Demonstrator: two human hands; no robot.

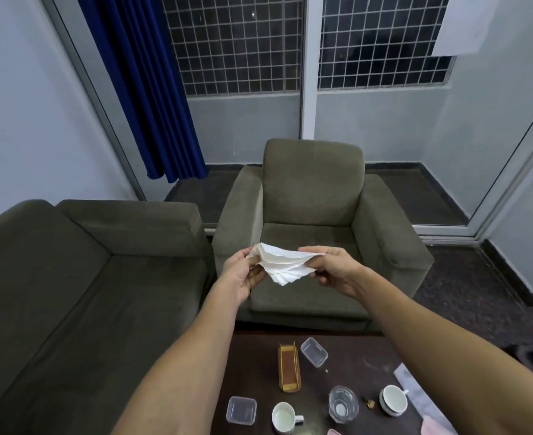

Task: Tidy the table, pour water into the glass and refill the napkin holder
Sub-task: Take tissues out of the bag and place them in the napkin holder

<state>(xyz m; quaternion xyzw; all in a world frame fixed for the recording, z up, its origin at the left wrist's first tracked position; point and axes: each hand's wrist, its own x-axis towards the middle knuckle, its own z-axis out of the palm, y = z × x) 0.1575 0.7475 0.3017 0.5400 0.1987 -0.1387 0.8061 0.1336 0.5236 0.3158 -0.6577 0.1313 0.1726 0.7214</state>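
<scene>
A person's two bare hands hold a loose stack of white paper napkins in the air above the far edge of a dark wooden table, in front of a grey-green upholstered armchair; the left hand pinches the stack's left end between thumb and curled fingers, while the right hand pinches the right end, thumb laid flat on top and fingers tucked beneath. The sheets sag and fan apart at the lower corner, so they look feather-light, soft and easily crumpled or torn; a two-ended pinch that squares the edges seems the safest hold, since a one-sided grip would likely let the layers splay and slip. Below, near the table's far edge, an upright tan wooden napkin holder stands with no napkins in it, just beside a clear rectangular plastic container. Toward the near edge sit a second clear plastic container, a white ceramic cup, a clear drinking glass whose contents cannot be told, and another white cup
</scene>
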